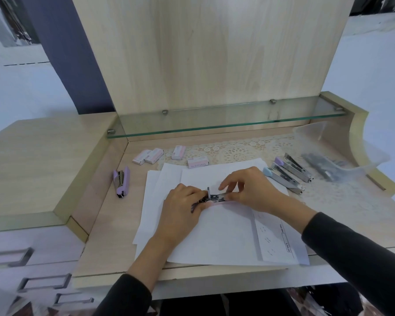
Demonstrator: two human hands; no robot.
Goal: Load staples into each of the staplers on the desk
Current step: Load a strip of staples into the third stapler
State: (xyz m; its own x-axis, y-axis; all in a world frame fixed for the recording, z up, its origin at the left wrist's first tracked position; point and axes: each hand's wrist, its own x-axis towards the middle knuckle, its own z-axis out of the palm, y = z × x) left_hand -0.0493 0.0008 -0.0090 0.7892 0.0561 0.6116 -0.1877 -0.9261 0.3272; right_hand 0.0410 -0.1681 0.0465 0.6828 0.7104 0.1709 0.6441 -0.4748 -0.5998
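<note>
An opened stapler (214, 197) lies on the white paper sheets (214, 236) at the desk's middle, its metal staple channel showing. My left hand (180, 206) grips its left end. My right hand (249, 188) pinches the metal part at its right end. A closed lilac stapler (121, 181) lies to the left on the desk. Three opened staplers, one with a blue end (281, 179) and one with a lilac end (292, 167), lie to the right. Several pink staple boxes (198, 162) sit behind the paper.
A clear plastic bag (333, 160) with dark metal items lies at the far right on a lace mat (237, 151). A glass shelf (226, 119) runs along the back panel. Drawers (32, 270) stand at the lower left.
</note>
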